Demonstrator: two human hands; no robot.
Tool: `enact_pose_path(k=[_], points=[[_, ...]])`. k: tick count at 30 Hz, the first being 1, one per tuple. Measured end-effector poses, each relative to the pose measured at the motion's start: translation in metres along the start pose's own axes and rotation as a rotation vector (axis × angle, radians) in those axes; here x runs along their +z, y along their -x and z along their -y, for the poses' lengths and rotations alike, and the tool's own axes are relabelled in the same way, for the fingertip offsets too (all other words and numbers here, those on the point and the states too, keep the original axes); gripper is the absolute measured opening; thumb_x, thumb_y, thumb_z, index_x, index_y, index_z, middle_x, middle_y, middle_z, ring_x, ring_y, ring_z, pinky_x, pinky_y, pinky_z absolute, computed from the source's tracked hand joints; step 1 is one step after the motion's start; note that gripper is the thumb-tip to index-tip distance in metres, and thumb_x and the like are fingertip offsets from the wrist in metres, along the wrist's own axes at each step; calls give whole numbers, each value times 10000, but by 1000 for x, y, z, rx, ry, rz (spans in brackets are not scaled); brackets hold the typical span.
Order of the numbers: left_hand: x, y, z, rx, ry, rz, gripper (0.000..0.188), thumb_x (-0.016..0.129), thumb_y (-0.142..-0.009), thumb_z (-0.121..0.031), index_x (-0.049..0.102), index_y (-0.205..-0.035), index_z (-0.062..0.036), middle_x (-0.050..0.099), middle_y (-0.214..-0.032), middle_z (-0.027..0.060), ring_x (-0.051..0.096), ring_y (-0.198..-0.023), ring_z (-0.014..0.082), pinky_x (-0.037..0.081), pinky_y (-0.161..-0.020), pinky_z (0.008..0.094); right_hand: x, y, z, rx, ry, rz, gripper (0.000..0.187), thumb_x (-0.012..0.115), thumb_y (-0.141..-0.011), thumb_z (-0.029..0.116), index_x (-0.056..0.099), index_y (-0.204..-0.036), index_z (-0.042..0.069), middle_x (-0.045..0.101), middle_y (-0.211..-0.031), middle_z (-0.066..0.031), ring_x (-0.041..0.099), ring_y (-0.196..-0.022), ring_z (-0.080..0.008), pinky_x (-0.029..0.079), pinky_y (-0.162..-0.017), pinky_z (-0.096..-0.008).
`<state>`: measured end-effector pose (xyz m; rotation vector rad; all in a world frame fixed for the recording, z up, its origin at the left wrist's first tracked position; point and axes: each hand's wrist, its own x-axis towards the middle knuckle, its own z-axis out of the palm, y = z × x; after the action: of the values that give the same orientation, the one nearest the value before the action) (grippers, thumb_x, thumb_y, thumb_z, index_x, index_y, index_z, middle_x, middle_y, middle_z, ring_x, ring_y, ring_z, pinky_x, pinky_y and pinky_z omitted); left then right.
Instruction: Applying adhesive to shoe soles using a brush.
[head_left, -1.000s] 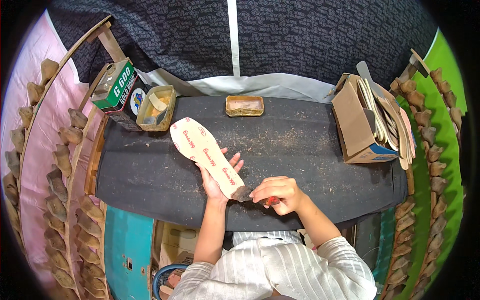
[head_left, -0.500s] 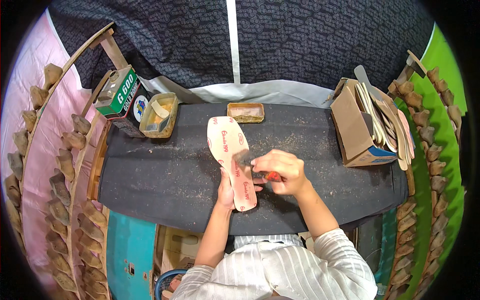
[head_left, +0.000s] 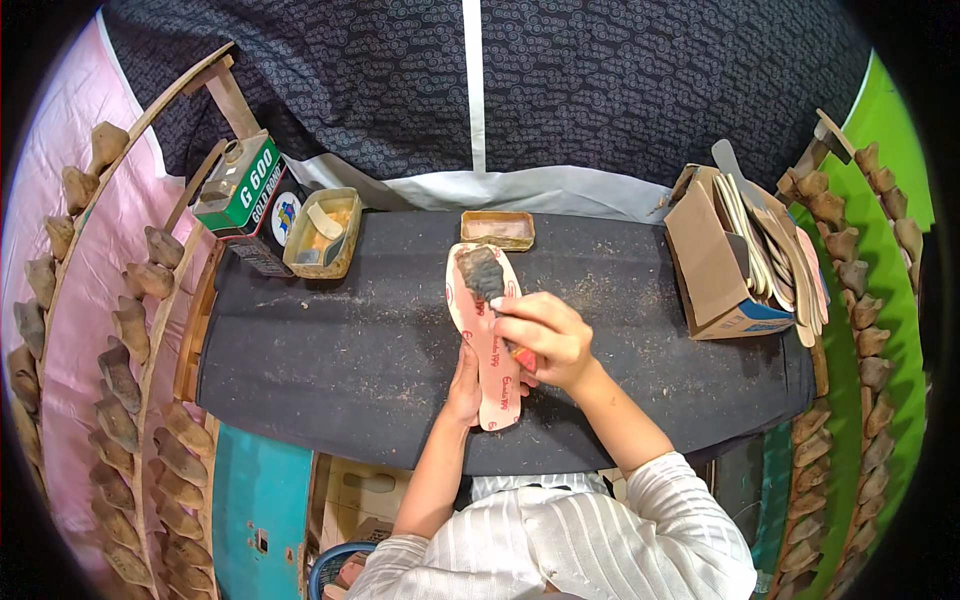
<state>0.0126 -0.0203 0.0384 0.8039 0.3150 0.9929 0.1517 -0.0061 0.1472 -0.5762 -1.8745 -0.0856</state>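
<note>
A shoe-sole-shaped insole board (head_left: 492, 365), pale pink with red print, is held lengthwise above the dark table, its wide end pointing away from me. My left hand (head_left: 465, 390) grips its narrower half from the left, thumb along the edge; the other fingers are mostly hidden underneath. My right hand (head_left: 545, 338) is closed round a brush (head_left: 482, 272) with a red handle and a broad dark head. The brush head lies on the board's far, wide end.
A tin can (head_left: 250, 205) and a yellowish tub (head_left: 325, 235) with a scraper-like piece stand at left. A shallow tray (head_left: 498, 230) sits behind the board. At right is a cardboard box (head_left: 705, 275) of sole-shaped pieces. Racks of shoe lasts (head_left: 120, 370) flank the table (head_left: 330, 350), which is littered with scraps.
My right hand has moved the brush from the board's middle to its far end. The board has shifted slightly right and nearer, and its surface looks a deeper pink.
</note>
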Motion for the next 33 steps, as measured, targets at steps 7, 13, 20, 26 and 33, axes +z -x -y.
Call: enact_pose_path(k=[7, 13, 20, 26, 33], points=[[-11, 1, 8, 5, 18, -248, 612, 267, -944, -532, 231, -1397, -121, 426, -1311, 134, 464, -1190, 238, 440, -951, 375, 3, 13, 11, 1, -213, 133, 349, 650, -543, -35, 649, -887, 22, 635, -972, -134, 624, -773, -283, 524, -675, -348], [-8, 0, -10, 110, 267, -177, 752, 192, -912, -616, 368, -1319, -9, 517, -1214, 165, 592, -980, 250, 521, -823, 366, -11, 34, 26, 67, -324, 304, 340, 577, -548, -56, 646, -870, 33, 632, -939, -110, 628, -774, -270, 528, -674, -348], [-15, -4, -9, 252, 428, -305, 642, 260, -940, -549, 357, -1343, -59, 514, -1218, 135, 581, -943, 249, 513, -838, 380, -18, 56, 36, 43, -395, 364, 199, 694, -650, 21, 668, -847, 33, 653, -962, -124, 634, -712, -254, 525, -616, -318], [-19, -5, -9, 339, 344, -357, 663, 253, -933, -563, 323, -1369, -68, 496, -1250, 130, 577, -975, 237, 503, -861, 371, -38, 54, 29, 227, -541, 427, 349, 544, -528, -72, 648, -849, 18, 650, -880, -120, 629, -740, -284, 527, -664, -343], [-11, -5, -10, 340, 289, -380, 687, 234, -922, -584, 286, -1390, -83, 447, -1291, 142, 510, -1119, 313, 447, -950, 414, -49, 40, 25, 355, -560, 389, 335, 534, -470, -94, 659, -764, 6, 674, -802, -135, 637, -658, -250, 512, -592, -316]])
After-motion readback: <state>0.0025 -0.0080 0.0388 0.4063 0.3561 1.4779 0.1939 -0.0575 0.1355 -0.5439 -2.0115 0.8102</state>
